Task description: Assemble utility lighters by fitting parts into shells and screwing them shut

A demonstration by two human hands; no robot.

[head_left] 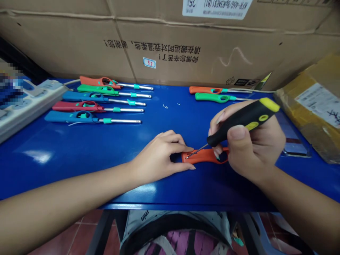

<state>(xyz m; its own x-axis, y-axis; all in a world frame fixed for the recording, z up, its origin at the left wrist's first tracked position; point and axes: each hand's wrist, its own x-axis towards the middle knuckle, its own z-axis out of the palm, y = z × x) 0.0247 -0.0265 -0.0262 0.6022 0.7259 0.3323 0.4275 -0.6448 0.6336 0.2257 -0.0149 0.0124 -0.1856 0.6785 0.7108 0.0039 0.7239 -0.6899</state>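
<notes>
At left, lighters (79, 106) lie in a row on the surface (164, 124), perhaps to leave working room. The left hand (160, 152) pinches the end of an orange lighter (205, 156) lying centrally, seemingly steadying it under the screwdriver (231, 124) the right hand (256, 150) grips.

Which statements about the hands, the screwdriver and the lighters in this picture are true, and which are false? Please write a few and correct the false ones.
1. The right hand holds a screwdriver. True.
2. The screwdriver's tip is at a blue lighter. False: it is at an orange lighter.
3. The left hand has its thumb and a finger at one end of this orange lighter. True.
4. The row of lighters on the left counts five. True.
5. All lighters in that row have the same colour. False: there are orange, green, blue and red ones.
</notes>
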